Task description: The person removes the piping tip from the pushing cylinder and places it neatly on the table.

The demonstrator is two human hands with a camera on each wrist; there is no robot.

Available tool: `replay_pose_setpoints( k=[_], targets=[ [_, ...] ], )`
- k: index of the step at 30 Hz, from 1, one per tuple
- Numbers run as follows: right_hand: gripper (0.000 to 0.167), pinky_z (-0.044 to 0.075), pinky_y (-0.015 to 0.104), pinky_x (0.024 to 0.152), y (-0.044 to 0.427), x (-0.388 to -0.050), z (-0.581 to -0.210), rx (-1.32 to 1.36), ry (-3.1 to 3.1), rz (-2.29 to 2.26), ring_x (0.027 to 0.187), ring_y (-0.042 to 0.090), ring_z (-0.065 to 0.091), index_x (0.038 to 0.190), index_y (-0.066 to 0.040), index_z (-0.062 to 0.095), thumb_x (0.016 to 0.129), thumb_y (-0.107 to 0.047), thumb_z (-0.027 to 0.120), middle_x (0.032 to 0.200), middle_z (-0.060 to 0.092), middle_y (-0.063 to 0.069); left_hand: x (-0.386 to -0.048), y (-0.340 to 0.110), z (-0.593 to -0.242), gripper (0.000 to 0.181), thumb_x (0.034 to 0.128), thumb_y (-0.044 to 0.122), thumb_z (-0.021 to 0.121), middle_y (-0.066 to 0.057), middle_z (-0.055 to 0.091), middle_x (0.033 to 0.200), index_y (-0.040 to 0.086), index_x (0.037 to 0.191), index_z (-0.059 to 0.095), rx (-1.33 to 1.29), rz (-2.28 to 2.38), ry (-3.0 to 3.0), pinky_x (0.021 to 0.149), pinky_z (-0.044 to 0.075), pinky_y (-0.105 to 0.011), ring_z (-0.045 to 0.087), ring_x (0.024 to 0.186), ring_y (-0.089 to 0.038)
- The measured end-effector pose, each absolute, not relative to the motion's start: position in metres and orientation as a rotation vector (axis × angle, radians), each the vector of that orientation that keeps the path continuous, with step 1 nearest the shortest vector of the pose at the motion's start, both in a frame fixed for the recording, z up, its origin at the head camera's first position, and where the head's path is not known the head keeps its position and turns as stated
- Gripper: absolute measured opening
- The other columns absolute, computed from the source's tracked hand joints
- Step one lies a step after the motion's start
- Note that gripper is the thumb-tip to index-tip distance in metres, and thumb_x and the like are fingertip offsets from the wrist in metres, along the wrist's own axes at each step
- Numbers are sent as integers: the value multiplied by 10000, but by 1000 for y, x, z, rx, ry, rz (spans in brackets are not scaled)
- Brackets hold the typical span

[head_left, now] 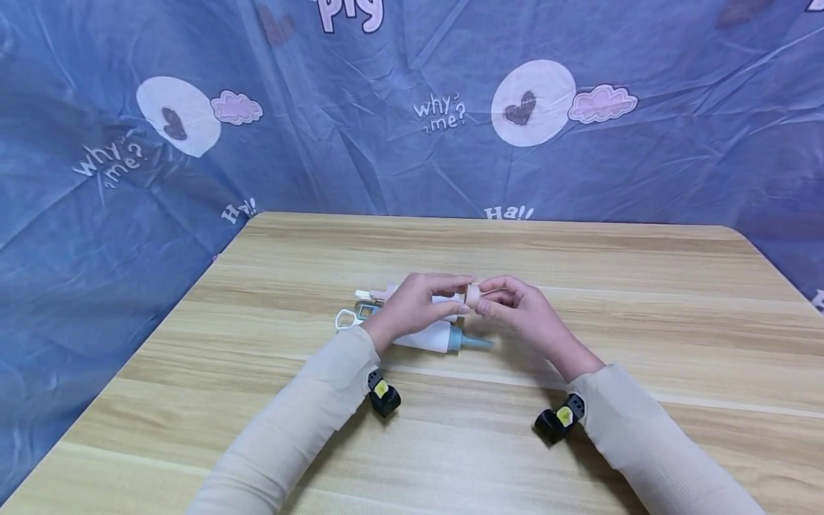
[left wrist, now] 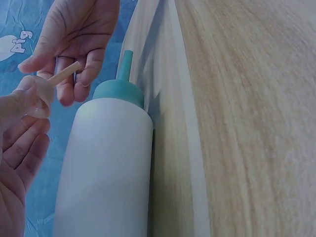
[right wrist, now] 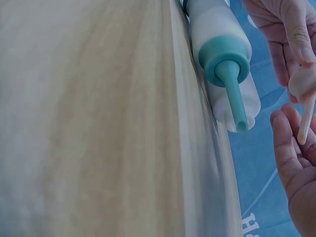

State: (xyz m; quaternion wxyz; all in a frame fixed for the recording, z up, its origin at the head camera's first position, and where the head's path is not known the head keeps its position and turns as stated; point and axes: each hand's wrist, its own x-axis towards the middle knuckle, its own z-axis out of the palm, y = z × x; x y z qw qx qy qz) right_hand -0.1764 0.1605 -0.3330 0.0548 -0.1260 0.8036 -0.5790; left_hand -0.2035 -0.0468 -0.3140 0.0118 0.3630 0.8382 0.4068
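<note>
The left hand [head_left: 420, 304] pinches one pink nozzle cap [head_left: 473, 295], just past the teal-tipped bottle [head_left: 423, 338]; the right hand [head_left: 524, 316]'s loosely curved fingers sit by it, can't tell if touching. Two bottles total, second one [right wrist: 249, 101] lying behind the first.

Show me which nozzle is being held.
The pale pink nozzle, pinched by the left hand; the teal nozzle tops a bottle lying on its side.

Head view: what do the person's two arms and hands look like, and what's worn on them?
The left sleeve and right sleeve are plain pale beige, reaching about to the wrists. The left hand and right hand are bare. By the wrists, the left device and right device are small and black, each with a yellow patch.
</note>
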Motion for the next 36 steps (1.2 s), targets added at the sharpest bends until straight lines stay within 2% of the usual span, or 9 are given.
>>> replay_pose_setpoints(
  k=[4, 13, 21, 24, 29, 36],
  targets=[
    [379, 486, 222, 782, 163, -176, -334, -371, 2449, -1763, 818, 75, 606, 1164, 27, 529, 889, -214, 627, 870, 646, -1, -203, -50, -313, 441, 846, 186, 676, -69, 588, 1261, 80, 1263, 577, 1115, 1289, 2610, 920, 467, -241, 614, 1061, -215],
    [359, 480, 195, 769, 167, -175, -336, -345, 2461, -1709, 832, 57, 603, 1149, 43, 551, 878, -177, 636, 964, 667, 82, -203, -55, -312, 438, 840, 180, 681, -87, 601, 1239, 65, 1250, 584, 1085, 1348, 2608, 908, 476, -243, 620, 1049, -238],
    [234, 462, 216, 653, 166, -173, -335, -308, 2509, -1743, 725, 84, 555, 1034, 48, 582, 861, -98, 639, 786, 616, -34, -202, -57, -316, 441, 841, 181, 680, -86, 596, 1247, 85, 1259, 579, 1044, 1371, 2593, 908, 473, -232, 617, 1054, -225],
    [207, 441, 220, 621, 166, -172, -335, -265, 2542, -1759, 696, 97, 521, 984, 22, 578, 852, -118, 654, 754, 589, -48, -202, -58, -317, 445, 836, 177, 684, -93, 616, 1216, 73, 1256, 579, 1043, 1378, 2594, 902, 477, -233, 624, 1039, -225],
    [212, 479, 240, 653, 165, -174, -334, -231, 2537, -1833, 710, 83, 548, 975, -2, 585, 853, -156, 663, 744, 605, -76, -203, -58, -317, 447, 832, 164, 689, -102, 629, 1194, 53, 1251, 579, 1029, 1395, 2579, 890, 481, -220, 631, 1024, -223],
    [188, 526, 214, 739, 163, -177, -335, -275, 2398, -1973, 751, 44, 606, 1016, 63, 576, 878, -61, 607, 784, 650, -116, -202, -57, -316, 448, 827, 124, 688, -151, 623, 1186, 14, 1246, 571, 1033, 1426, 2546, 847, 490, -178, 633, 1016, -268]
  ],
)
